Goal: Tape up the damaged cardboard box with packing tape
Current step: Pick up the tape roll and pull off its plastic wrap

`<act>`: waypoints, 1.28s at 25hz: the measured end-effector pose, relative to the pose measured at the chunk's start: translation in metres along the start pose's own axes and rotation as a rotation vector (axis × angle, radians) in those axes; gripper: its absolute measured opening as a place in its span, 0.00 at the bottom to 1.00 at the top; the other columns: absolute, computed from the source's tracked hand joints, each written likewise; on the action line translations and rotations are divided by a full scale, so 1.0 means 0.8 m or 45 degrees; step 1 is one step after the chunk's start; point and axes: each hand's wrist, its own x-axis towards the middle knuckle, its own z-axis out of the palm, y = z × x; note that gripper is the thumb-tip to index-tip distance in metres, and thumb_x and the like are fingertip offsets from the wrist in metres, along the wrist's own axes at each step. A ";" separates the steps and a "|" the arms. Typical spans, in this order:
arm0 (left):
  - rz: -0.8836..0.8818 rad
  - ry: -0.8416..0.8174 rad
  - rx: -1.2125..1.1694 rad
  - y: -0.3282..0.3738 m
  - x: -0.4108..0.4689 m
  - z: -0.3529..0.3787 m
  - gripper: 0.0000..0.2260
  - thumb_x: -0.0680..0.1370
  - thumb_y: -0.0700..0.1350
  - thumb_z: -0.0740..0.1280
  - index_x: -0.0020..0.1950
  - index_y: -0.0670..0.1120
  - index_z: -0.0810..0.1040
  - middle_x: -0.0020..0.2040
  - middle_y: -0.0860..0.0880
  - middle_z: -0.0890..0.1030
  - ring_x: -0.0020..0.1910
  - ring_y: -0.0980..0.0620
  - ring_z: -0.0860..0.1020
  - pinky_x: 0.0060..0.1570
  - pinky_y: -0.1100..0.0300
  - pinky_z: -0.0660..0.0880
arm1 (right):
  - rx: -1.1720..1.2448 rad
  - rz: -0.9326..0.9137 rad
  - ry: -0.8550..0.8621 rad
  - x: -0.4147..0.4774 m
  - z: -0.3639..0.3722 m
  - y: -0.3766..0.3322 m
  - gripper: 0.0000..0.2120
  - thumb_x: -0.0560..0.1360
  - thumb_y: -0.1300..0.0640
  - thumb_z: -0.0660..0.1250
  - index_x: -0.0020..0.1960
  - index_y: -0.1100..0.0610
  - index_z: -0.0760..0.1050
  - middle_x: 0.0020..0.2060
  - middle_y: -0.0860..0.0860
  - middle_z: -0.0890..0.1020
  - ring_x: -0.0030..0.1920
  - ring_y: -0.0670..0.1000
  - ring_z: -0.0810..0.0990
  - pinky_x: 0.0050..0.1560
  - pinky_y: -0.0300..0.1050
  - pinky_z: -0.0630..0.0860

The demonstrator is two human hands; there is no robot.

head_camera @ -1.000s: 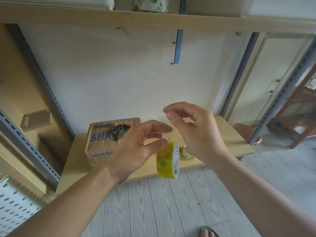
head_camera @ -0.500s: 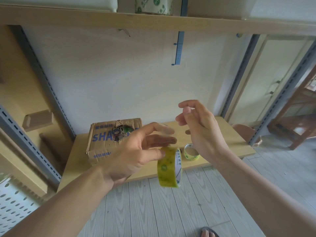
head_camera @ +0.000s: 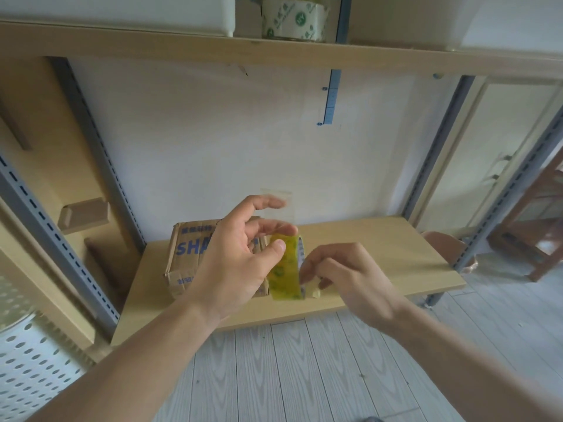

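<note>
A torn brown cardboard box [head_camera: 189, 254] with blue lettering sits at the left of the low wooden shelf [head_camera: 380, 254]; my left hand hides its damaged top. In front of the box, my left hand [head_camera: 234, 263] grips a yellow-green packing tape roll [head_camera: 285, 269] between thumb and fingers. A cut clear tape strip [head_camera: 278, 205] sticks to its raised index fingertip. My right hand [head_camera: 347, 278] is at the roll's right side, its curled fingers pinching at the roll's edge. A second small roll [head_camera: 315, 293] peeks out under that hand.
An upper shelf [head_camera: 182, 53] holds a large printed tape roll [head_camera: 294, 22] and white bins. Grey slotted uprights [head_camera: 88, 141] flank the bay. A perforated white panel [head_camera: 27, 370] is at lower left, wooden furniture [head_camera: 536, 239] at right, and grey plank floor [head_camera: 304, 370] below.
My right hand dropped from above the roll down to its right edge. The left hand lifted the roll up in front of the box, and a clear strip now hangs on its index finger.
</note>
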 end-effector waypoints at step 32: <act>-0.250 -0.263 0.190 -0.001 0.006 -0.024 0.29 0.77 0.33 0.70 0.66 0.65 0.71 0.58 0.44 0.83 0.62 0.52 0.81 0.65 0.53 0.75 | 0.050 0.236 -0.012 -0.031 0.059 -0.001 0.21 0.81 0.54 0.62 0.37 0.69 0.72 0.32 0.56 0.84 0.36 0.55 0.85 0.39 0.50 0.80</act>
